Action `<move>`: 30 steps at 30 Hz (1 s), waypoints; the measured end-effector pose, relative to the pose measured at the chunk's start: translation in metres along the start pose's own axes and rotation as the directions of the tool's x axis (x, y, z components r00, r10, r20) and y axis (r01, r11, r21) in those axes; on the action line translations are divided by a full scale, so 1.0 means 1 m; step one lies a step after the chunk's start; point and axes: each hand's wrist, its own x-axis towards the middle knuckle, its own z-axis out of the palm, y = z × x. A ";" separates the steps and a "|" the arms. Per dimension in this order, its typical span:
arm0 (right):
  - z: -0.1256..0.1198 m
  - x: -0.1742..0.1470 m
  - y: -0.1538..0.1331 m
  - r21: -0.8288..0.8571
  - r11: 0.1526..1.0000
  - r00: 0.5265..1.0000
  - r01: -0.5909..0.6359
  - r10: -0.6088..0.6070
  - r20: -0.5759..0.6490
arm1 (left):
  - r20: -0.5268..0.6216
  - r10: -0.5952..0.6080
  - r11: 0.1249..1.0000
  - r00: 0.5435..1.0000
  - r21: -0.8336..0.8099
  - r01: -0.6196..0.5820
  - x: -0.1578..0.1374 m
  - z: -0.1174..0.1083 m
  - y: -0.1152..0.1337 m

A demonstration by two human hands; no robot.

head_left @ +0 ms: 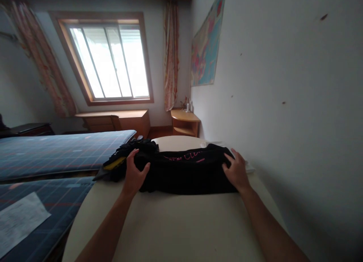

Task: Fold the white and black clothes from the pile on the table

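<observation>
A black garment with pink lettering (pixel 187 175) lies folded into a wide band across the pale table (pixel 176 224). My left hand (pixel 136 172) rests at its left end, thumb and fingers spread apart. At the right end, my right hand (pixel 235 169) touches the cloth with its fingers spread as well. Neither hand visibly grips the fabric. Just beyond my left hand is a crumpled heap of dark clothes (pixel 116 159) with a yellow patch, at the table's left edge. The garment's exact kind cannot be made out.
Two blue plaid mattresses (pixel 62 152) lie to the left, the nearer one bearing a sheet of paper (pixel 22 220). A white wall (pixel 297 141) runs close on the right. Some white plastic (pixel 249 167) lies behind the garment. A wooden corner shelf (pixel 185 118) stands beyond the table.
</observation>
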 end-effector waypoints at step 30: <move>-0.007 -0.016 -0.081 0.206 0.977 0.913 0.048 -0.127 0.389 | -0.145 0.076 0.997 0.987 0.032 -0.072 0.002 -0.004 0.007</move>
